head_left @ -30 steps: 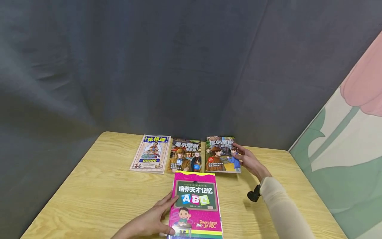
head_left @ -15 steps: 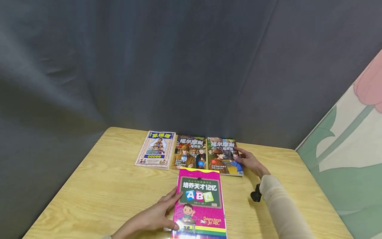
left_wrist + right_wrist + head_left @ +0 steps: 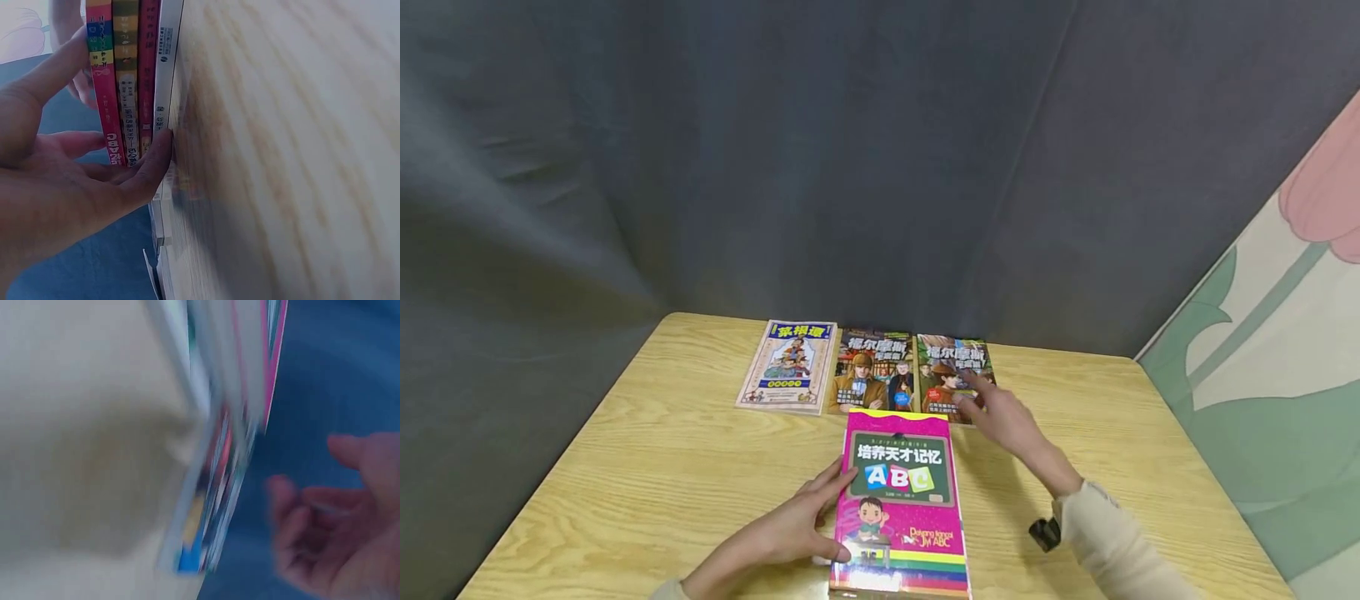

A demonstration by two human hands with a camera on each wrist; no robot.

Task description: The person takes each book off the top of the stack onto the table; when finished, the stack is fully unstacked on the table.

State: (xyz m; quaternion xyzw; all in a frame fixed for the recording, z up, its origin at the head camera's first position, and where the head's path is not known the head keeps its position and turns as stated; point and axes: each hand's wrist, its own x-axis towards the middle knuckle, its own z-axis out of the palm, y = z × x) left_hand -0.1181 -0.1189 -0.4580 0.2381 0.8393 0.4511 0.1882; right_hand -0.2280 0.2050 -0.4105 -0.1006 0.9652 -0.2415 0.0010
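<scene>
While left fingers spread against the book stack, loosely bent right fingers hang above the rightmost book.

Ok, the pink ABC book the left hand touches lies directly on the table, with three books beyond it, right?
The pink ABC book isn't directly on the table: the left wrist view shows other books stacked beneath it. The rest stands.

My place looks like a curtained-off nook: dark cloth behind the wood-grain table's far edge, a tulip-patterned panel along its right.
</scene>
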